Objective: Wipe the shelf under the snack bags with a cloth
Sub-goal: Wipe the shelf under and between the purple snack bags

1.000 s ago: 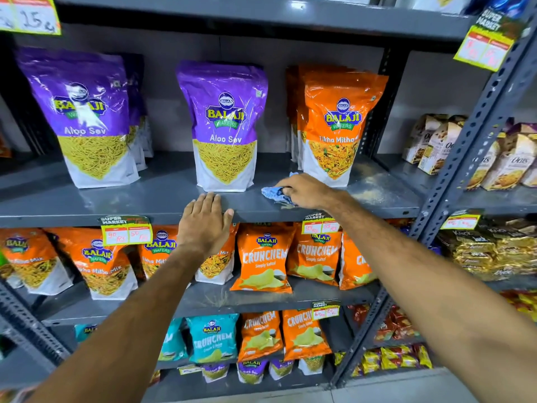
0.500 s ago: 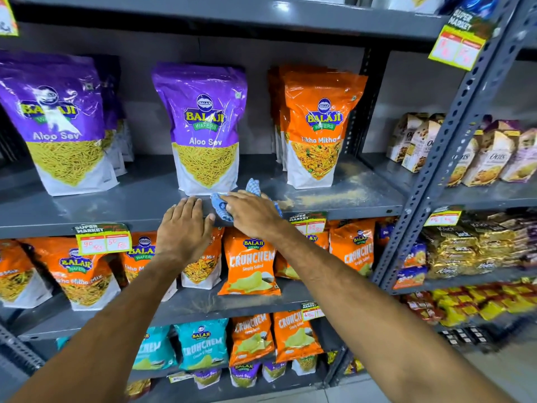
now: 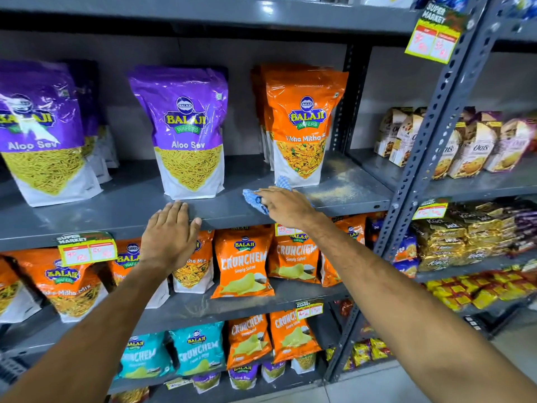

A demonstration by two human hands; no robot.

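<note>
Blue checked cloth (image 3: pixel 255 197) lies bunched on the grey shelf (image 3: pixel 122 207), pinned under the fingers (image 3: pixel 263 196) of the right hand (image 3: pixel 286 206), which press down on it with the fingers bent over the fabric. It sits at the shelf's front edge, just before the orange Tikha Mitha bag (image 3: pixel 302 126) and between that bag and the purple Aloo Sev bag (image 3: pixel 189 132). The left hand (image 3: pixel 170 237) lies flat and open on the shelf's front lip, fingers straight and together, just below the purple bag and holding nothing. To the right of the cloth a pale dusty patch (image 3: pixel 343 193) shows on the shelf. A second purple Aloo Sev bag (image 3: pixel 40 132) stands far left. Below hang price tags (image 3: pixel 87 251), and orange Crunchem packets (image 3: pixel 244 263) fill the next shelf down.
</note>
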